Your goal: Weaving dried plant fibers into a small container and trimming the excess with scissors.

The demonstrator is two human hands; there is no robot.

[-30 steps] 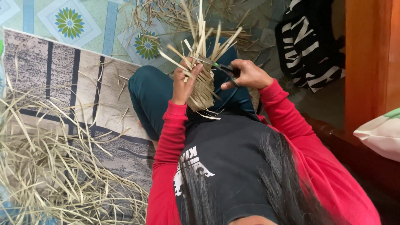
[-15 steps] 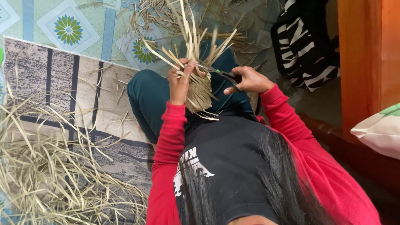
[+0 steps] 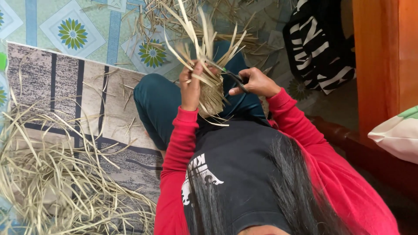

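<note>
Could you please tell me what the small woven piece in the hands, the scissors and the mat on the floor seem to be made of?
Woven piece: dried plant strips, perhaps palm leaf or grass; pale, matte, flat, with loose ends sticking up. Scissors: dark, probably plastic handles with a green spot; the blades, likely metal, are barely visible. Mat: looks like printed woven fabric or plastic, matte grey and beige with dark stripes.

Soft, even daylight, moderately bright; no hard shadows, no glare. Light seems strongest on tiled floor (image 3: 87, 26) at top left. Right side dimmer: dark corner under wooden cabinet (image 3: 383, 56) loses detail. Loose leaf strips (image 3: 204, 30) above left hand (image 3: 190, 89) smeared by motion blur; right hand (image 3: 254, 82) fairly sharp. Dry strip pile (image 3: 52, 174) at lower left soft. Hair at bottom edge out of focus.
</note>
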